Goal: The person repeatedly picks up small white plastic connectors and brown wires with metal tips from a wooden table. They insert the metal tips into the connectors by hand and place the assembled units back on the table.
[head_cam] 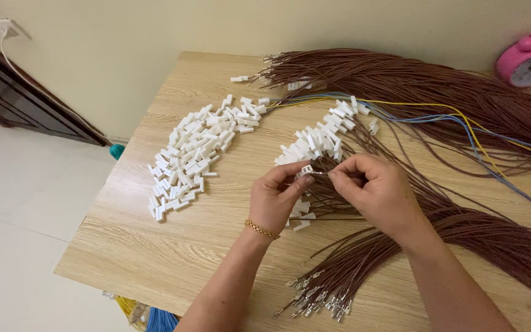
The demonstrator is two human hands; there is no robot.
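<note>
Left hand [276,198] up at centre, grip pinched on 1 small white connector housing [306,170] between thumb and forefinger, open end turned toward 3 o'clock. Right hand [376,187] closing in from 3 o'clock, grip clenched on a brown wire [364,216] just behind its metal terminal [319,173]. Terminal tip hanging right at the mouth of the housing, touching or a hair short of it; cannot tell which.

Good form for this step, by the look of it: keep the housing dead level, hold the wire close behind the terminal so nothing buckles, line the flat of the terminal up square with the slot, then press straight along the 9 o'clock line with no twisting. Probably worth feeling for a seat before letting go.

Housing sitting at 9 o'clock of the right grip, nearly touching the fingertips, and at 1 o'clock of the left palm.

Around the hands: heap of loose white housings [193,154] at 10 o'clock on the wooden surface [155,258], finished pieces [318,138] at 12 o'clock, bare-ended wire bundle [321,295] at 6 o'clock, pink alarm clock [528,60] far off at 2 o'clock.
</note>
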